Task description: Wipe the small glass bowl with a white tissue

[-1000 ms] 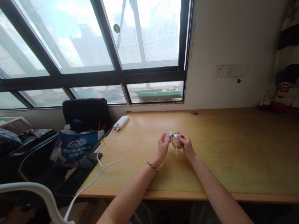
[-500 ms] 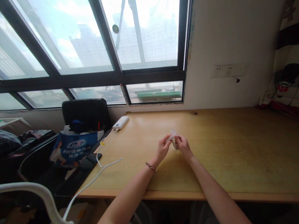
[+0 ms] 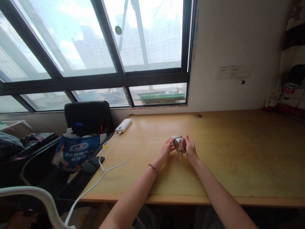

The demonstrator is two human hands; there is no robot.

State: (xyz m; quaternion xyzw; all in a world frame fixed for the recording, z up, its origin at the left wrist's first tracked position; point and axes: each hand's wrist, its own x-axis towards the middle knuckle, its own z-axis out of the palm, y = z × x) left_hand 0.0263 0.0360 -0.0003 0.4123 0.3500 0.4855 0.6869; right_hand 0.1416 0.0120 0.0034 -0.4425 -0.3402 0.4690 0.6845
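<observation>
A small, shiny, round metal container (image 3: 180, 145) is held a little above the desk, its circular end tilted toward me. My right hand (image 3: 191, 149) grips it along the right side, with fingers wrapped behind and the thumb side up. From the left, my left hand (image 3: 167, 149) presses a crumpled white tissue (image 3: 175, 137) against the container's upper left edge. The fingertips are partly hidden by the container. A braided bracelet (image 3: 153, 168) circles my left wrist.
The yellowish wooden desk (image 3: 238, 152) spreads under both hands. At its left edge lie a white power bank (image 3: 123, 125) with a white cable (image 3: 103, 173) and a dark flat device (image 3: 82, 178). A blue bag (image 3: 76, 152) sits on a black chair (image 3: 88, 116) beyond.
My hands have moved slightly apart and the metal container has turned, so its round end now shows. The white tissue has shifted from between the fingers to the container's upper left side.
</observation>
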